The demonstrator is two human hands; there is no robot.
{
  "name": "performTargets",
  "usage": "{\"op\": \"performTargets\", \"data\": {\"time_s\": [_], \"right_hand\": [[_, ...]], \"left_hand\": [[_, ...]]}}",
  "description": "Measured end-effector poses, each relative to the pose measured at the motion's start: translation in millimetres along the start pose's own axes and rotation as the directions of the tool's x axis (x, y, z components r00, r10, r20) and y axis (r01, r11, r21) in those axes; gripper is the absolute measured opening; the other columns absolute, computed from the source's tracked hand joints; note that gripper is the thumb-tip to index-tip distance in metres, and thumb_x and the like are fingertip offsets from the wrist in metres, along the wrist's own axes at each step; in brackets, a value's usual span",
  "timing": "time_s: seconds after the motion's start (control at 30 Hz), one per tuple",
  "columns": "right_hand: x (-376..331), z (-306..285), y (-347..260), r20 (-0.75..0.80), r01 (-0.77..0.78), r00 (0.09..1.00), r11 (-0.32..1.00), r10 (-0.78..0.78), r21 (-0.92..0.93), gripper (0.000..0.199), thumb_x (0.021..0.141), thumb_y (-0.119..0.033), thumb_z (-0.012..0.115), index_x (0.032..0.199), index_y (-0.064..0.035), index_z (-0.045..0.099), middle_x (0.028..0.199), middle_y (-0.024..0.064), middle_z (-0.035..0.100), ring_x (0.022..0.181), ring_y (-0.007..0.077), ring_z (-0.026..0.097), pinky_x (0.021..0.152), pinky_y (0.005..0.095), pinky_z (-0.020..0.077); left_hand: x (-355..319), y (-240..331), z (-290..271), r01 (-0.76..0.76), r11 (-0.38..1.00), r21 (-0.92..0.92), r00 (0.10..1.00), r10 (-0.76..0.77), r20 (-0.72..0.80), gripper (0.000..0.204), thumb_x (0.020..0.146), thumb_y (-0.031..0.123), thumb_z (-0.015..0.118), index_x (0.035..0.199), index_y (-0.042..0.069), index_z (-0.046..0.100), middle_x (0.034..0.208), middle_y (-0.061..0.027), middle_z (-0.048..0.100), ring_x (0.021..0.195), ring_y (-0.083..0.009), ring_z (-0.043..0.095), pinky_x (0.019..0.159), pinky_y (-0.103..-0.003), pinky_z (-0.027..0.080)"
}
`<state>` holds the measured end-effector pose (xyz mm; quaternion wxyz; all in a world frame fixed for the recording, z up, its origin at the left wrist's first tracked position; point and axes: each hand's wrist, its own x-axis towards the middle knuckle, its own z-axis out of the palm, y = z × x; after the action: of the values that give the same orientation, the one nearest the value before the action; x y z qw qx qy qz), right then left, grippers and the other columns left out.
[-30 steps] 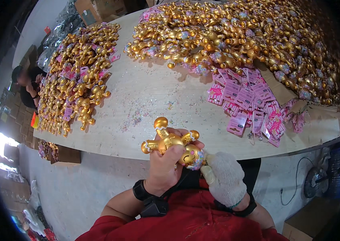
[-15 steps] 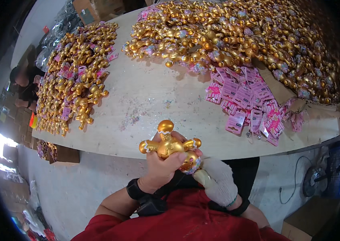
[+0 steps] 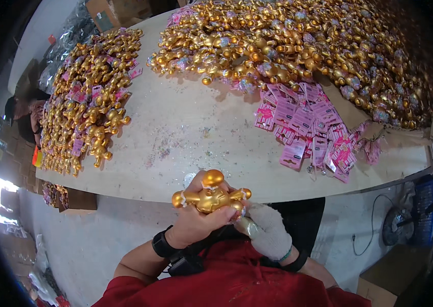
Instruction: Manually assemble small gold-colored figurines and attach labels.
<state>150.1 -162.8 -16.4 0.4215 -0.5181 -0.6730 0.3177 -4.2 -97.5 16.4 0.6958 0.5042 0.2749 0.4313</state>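
Gold figurine [image 3: 210,200] sits clasped in the bare left hand [image 3: 195,223], thumb across it; gloved right hand [image 3: 271,233] curls beside the figurine's head, hold indeterminable.

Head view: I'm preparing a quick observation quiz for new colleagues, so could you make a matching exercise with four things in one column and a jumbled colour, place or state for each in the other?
Column one
1. Held figure
2. Heap of cards
3. Right hand
4. Left hand

Column two
A. Bare, without a glove
B. In a white glove
C. Shiny gold
D. Mostly pink, on the right part of the table

Right pairs: 1-C, 2-D, 3-B, 4-A
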Motion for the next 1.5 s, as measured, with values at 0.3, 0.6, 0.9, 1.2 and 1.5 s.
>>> {"op": "performTargets", "data": {"time_s": [0.3,0.6,0.9,1.2,1.5], "right_hand": [[1,-13,5,0.379,-0.508,0.856,0.711,0.352,0.486,0.018,0.083,-0.018,0.060,0.088,-0.0009,0.062,0.085,0.0101,0.062,0.064,0.0181,0.059,0.058,0.0279,0.0446],[17,-1,19,0.422,-0.532,0.831,0.293,0.363,0.795,0.036,0.093,-0.030,0.048,0.105,0.0035,0.054,0.085,0.0107,0.061,0.067,0.0144,0.059,0.060,0.0268,0.0477],[27,-16,28,-0.030,-0.215,0.918,0.558,0.396,0.802,0.029,0.088,-0.016,0.049,0.106,0.0056,0.054,0.090,0.0142,0.061,0.081,0.0218,0.061,0.073,0.0326,0.0507],[24,-20,13,-0.009,-0.338,0.858,0.577,0.514,0.744,0.017,0.082,-0.002,0.054,0.097,0.0046,0.060,0.084,0.0095,0.062,0.078,0.0176,0.061,0.071,0.0303,0.0513],[21,-21,30,-0.012,-0.240,0.961,0.857,0.276,0.457,0.012,0.081,0.000,0.055,0.091,0.0010,0.062,0.083,0.0056,0.062,0.076,0.0118,0.058,0.071,0.0259,0.0478]], "left_hand": [[1,-5,-3,0.073,0.988,-0.136,0.996,-0.066,0.056,0.030,0.081,0.005,0.060,0.105,0.001,0.040,0.098,-0.0158,0.057,0.092,-0.0285,0.063,0.082,-0.041,0.051],[9,-20,-20,0.079,0.910,-0.407,0.961,-0.179,-0.212,0.020,0.092,0.023,0.045,0.104,0.007,0.045,0.094,-0.0143,0.059,0.089,-0.0258,0.061,0.078,-0.040,0.050],[35,0,-100,-0.070,0.961,-0.268,0.906,-0.051,-0.420,0.031,0.092,0.029,0.042,0.102,0.000,0.049,0.097,-0.0149,0.058,0.088,-0.0283,0.061,0.081,-0.044,0.050],[96,141,-260,-0.032,0.986,0.162,0.562,0.152,-0.813,0.047,0.089,0.037,0.048,0.125,0.009,0.040,0.111,-0.0089,0.052,0.099,-0.0233,0.055,0.087,-0.048,0.041],[117,7,-97,0.075,0.745,0.663,0.997,-0.080,-0.023,0.029,0.079,0.004,0.062,0.108,0.004,0.056,0.103,-0.0042,0.060,0.088,-0.0151,0.060,0.075,-0.026,0.048]]}}
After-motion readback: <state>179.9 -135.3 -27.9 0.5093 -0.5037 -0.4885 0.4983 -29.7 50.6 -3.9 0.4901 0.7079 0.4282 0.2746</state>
